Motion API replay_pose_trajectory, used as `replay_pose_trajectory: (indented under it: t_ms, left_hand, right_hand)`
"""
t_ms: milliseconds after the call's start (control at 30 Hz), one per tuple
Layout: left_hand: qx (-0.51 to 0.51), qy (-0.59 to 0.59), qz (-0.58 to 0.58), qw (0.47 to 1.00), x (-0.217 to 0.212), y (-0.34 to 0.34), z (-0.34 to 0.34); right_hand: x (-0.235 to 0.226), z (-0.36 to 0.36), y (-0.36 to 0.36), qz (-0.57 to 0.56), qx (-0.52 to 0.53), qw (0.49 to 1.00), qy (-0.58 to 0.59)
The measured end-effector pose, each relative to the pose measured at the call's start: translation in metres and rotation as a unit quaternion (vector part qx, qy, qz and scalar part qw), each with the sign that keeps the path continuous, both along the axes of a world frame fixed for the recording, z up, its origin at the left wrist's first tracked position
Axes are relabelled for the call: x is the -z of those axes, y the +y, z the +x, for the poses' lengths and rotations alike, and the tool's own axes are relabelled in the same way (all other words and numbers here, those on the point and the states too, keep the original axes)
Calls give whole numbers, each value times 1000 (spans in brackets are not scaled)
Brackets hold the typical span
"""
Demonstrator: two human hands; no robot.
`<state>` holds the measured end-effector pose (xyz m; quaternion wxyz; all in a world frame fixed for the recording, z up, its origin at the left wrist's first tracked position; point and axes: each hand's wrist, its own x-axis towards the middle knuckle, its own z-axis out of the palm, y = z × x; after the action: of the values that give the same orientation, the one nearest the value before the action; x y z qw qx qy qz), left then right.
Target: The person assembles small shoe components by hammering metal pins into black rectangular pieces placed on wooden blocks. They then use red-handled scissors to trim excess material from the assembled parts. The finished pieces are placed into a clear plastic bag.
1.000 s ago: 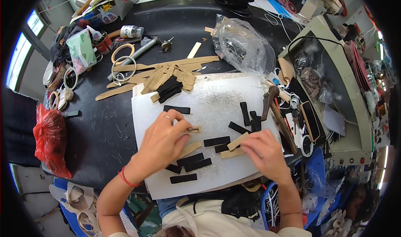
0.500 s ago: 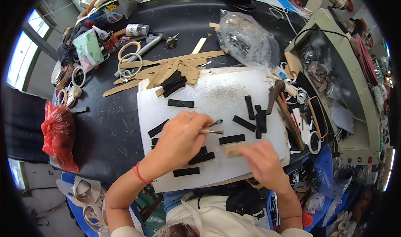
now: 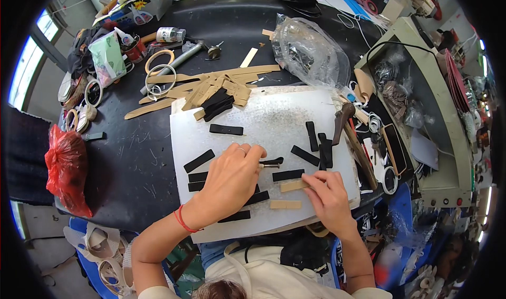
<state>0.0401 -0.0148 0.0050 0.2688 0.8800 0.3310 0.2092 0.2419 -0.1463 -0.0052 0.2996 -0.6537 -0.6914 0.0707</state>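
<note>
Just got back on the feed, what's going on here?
A person's left grip holds a slim metal-tipped tool over a white board. The right grip touches the right end of a tan strip. A second tan strip lies nearer the person, and black strips are scattered around.

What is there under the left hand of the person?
Black strips stick out on both sides of the left hand, lying on the white sheet. What the hand itself covers cannot be seen.

White glare at left window (image 3: 25, 69)
</note>
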Motion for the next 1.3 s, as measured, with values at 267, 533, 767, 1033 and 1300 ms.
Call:
replay_pose_trajectory:
  t_ms: [267,533,767,1033,1300]
  left_hand:
    - [-161,71,260,950,-6,37,-67]
    - [-143,-18,-12,989,4,38,-85]
    - [-89,-52,-135,986,0,39,-86]
    - [-79,-39,-144,986,-4,34,-87]
    - [-88,-87,-56,991,-3,46,-58]
  right_hand:
    - [-1,-10,9,-6,-55,997,50]
    - [-1,-10,18,-5,-87,994,63]
    - [1,11,36,24,34,992,-116]
    - [1,-4,65,-20,-137,989,58]
    - [-4,9,64,49,40,996,-69]
